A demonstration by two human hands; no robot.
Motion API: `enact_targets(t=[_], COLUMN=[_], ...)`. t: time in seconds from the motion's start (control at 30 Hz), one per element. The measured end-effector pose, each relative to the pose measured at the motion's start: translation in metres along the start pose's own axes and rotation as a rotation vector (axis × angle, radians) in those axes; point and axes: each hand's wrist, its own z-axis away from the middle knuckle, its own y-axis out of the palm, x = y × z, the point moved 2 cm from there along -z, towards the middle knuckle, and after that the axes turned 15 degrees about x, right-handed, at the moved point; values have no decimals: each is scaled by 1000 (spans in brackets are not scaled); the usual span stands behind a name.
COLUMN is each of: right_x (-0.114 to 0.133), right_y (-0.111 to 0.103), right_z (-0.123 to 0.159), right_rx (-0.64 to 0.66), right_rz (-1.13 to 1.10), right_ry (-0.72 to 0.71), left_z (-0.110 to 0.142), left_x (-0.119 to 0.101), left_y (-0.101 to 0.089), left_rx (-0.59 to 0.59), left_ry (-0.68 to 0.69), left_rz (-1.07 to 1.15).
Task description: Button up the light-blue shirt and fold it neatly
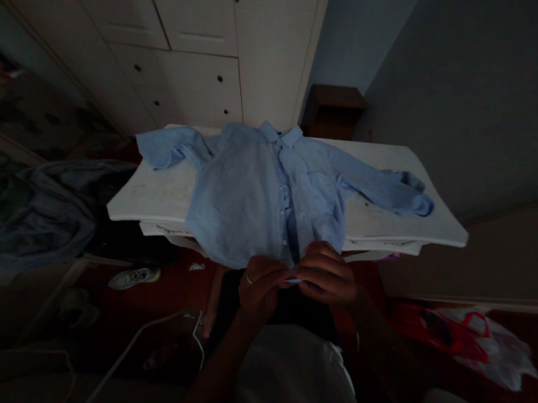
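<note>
A light blue button-up shirt (pixel 240 191) lies front side up across a white table (pixel 386 230), its collar at the far edge and its sleeves spread to both sides. The front is partly open, showing a dark gap between the two edges low down. At the near hem, my left hand (pixel 262 285) pinches the shirt's edge; a ring sits on one finger. My right hand (pixel 327 274) grips the hem just beside it, fingertips nearly meeting the left ones. A small bit of blue cloth shows between them. Whether a button is in the fingers is hidden.
Behind the table stands a white wardrobe (pixel 202 40) with drawers, beside a small brown cabinet (pixel 336 101). Grey clothing (pixel 52 204) is piled at left. A shoe (pixel 133 277) and a white cable (pixel 132 346) are on the left; plastic bags (pixel 486 346) lie on the floor at right.
</note>
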Motion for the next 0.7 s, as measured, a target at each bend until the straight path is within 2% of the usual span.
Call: enact_targets(t=[0.2,0.37,0.53,0.7], right_x=[-4,-8,-10,-14], right_y=[6,8,5,4], right_z=[8,9,5,4], right_rx=[28,42,55,65], right_rz=[78,-56,-57,-97], right_ry=[27,76,30,45], left_z=[-4,-4,-4,-4], left_x=[-2,-1,-1,-2], left_y=[-6,-8,-10,-6], left_rx=[60,81,116,132], left_ry=[10,15,2,-76], left_rz=[-120,-148,-136,-86])
